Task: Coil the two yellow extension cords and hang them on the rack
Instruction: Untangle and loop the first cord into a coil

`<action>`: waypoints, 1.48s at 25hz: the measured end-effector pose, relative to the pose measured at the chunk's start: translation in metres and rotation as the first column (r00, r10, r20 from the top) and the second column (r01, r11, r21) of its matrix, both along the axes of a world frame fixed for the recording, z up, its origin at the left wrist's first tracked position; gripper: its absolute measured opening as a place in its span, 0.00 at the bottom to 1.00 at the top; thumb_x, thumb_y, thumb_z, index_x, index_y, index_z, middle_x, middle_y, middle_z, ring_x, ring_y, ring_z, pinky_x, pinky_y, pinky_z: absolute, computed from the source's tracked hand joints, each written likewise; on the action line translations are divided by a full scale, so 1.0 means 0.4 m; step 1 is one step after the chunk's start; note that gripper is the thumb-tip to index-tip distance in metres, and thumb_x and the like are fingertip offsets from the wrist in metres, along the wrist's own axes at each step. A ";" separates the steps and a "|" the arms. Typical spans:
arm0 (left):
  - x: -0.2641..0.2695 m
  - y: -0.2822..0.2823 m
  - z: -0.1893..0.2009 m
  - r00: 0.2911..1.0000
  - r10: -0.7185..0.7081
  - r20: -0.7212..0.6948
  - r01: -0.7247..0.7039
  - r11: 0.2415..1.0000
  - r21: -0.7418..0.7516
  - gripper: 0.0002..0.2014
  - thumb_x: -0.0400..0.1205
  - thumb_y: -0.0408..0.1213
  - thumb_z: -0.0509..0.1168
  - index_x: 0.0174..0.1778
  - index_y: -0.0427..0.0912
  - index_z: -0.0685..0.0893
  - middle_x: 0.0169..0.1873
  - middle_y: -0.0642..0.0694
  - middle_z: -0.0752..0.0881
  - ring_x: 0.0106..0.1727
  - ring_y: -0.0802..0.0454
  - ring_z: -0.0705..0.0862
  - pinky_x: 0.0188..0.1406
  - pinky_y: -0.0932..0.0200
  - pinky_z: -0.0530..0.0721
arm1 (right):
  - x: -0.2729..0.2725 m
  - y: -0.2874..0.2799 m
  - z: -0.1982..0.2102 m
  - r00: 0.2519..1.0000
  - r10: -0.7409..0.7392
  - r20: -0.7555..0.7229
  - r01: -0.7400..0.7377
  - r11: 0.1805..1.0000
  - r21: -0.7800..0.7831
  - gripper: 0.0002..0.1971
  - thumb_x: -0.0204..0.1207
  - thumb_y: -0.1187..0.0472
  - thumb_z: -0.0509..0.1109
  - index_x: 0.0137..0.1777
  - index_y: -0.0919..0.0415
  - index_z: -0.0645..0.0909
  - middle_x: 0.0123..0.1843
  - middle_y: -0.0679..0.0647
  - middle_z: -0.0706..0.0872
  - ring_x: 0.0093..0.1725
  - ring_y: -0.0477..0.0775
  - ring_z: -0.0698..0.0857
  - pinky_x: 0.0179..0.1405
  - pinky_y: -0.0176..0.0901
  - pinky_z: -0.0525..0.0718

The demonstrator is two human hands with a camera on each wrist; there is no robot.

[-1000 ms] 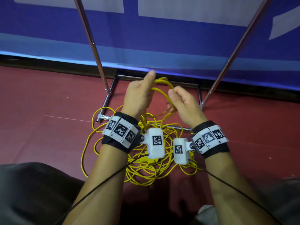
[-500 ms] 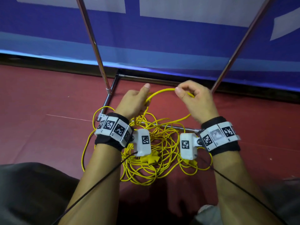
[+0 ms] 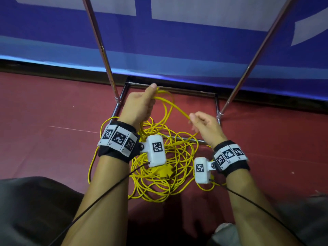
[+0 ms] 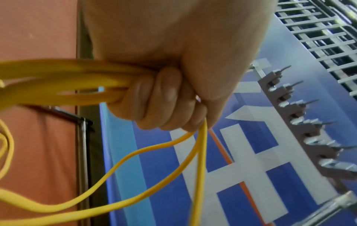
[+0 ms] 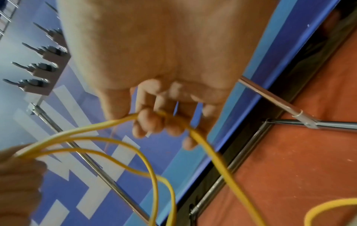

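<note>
A tangle of yellow extension cord (image 3: 159, 174) lies on the red floor between my forearms, with a yellow plug (image 3: 165, 172) in it. My left hand (image 3: 142, 103) grips a few loops of the cord (image 4: 77, 81) in its curled fingers, held up near the rack's base. A strand (image 3: 177, 109) runs from it down to my right hand (image 3: 200, 123), which pinches the cord (image 5: 203, 142) between thumb and fingers. The rack's hook bar (image 4: 301, 122) with several pegs shows in both wrist views, above the hands.
The rack's two chrome uprights (image 3: 101, 48) (image 3: 257, 52) slant up from a rectangular base frame (image 3: 217, 107) on the red floor. A blue and white banner (image 3: 177, 41) stands right behind. My knees in grey fill the lower corners.
My left hand has risen and moved forward with the loops. My right hand has slid back down along the cord toward me, drawing out a new length.
</note>
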State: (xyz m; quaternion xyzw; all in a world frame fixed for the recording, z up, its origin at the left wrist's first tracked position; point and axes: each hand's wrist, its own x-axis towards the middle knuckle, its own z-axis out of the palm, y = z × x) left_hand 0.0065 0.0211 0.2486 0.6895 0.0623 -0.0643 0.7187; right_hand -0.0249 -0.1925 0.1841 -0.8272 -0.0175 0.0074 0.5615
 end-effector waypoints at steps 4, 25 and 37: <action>0.004 0.019 -0.016 0.996 -0.069 -0.060 0.076 0.991 0.114 0.25 0.89 0.50 0.59 0.27 0.41 0.72 0.17 0.48 0.65 0.18 0.53 0.62 0.20 0.63 0.60 | 0.035 -0.013 0.078 0.942 -0.118 0.314 0.151 0.985 -0.081 0.10 0.80 0.55 0.69 0.36 0.50 0.80 0.30 0.43 0.79 0.32 0.41 0.75 0.36 0.39 0.73; -0.007 -0.025 -0.010 0.961 -0.275 -0.016 0.274 0.947 0.165 0.24 0.86 0.49 0.65 0.26 0.46 0.67 0.18 0.53 0.62 0.19 0.55 0.57 0.20 0.63 0.55 | 0.033 0.013 0.047 0.967 -0.044 0.249 0.094 0.977 -0.189 0.17 0.79 0.44 0.67 0.34 0.54 0.83 0.30 0.53 0.83 0.32 0.51 0.78 0.37 0.46 0.74; 0.004 -0.054 -0.022 0.997 0.029 0.075 -0.030 1.000 0.010 0.28 0.87 0.50 0.63 0.20 0.52 0.64 0.16 0.56 0.61 0.18 0.56 0.56 0.19 0.64 0.54 | 0.023 0.009 0.006 0.996 0.031 0.081 -0.008 0.962 -0.272 0.31 0.75 0.32 0.60 0.35 0.63 0.77 0.28 0.63 0.74 0.30 0.46 0.69 0.32 0.45 0.69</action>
